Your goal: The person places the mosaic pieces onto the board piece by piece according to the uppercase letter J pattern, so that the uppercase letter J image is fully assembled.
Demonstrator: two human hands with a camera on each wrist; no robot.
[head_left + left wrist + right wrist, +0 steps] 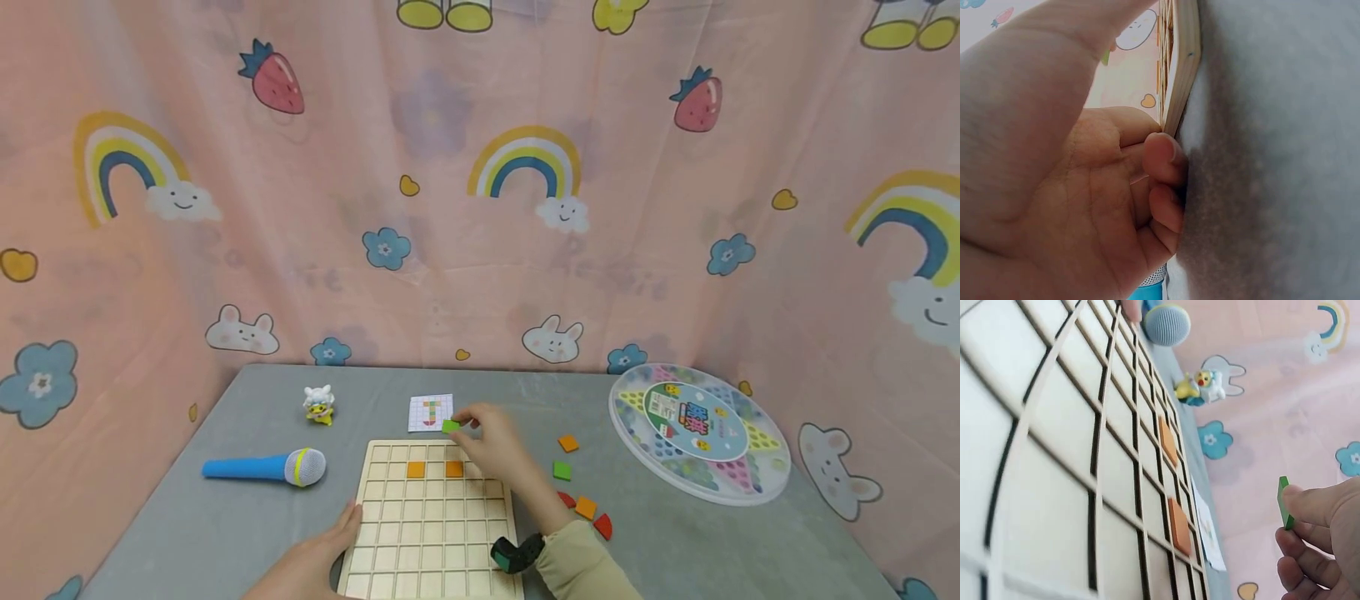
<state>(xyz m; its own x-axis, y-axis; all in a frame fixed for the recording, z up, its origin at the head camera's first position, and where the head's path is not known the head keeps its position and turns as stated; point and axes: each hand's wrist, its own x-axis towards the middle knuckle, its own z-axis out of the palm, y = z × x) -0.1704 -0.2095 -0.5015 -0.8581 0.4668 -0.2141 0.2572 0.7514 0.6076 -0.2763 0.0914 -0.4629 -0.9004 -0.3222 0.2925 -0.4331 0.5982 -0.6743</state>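
Note:
In the head view a wooden grid board (431, 533) lies on the grey table, with two orange square tiles (416, 470) set in cells of an upper row. My right hand (491, 442) pinches a green square tile (450, 426) between thumb and fingers above the board's far edge. The right wrist view shows this green tile (1284, 503) held edge-on, raised over the grid. My left hand (322, 554) holds the board at its left side; the left wrist view has curled fingertips (1163, 159) right at the wooden edge (1186, 56).
Behind the board lies a pattern card (420, 413). Loose orange, green and red tiles (586, 507) lie to the right, near a round game board (701, 433). A blue toy microphone (262, 467) and a small figurine (318, 404) stand at the left.

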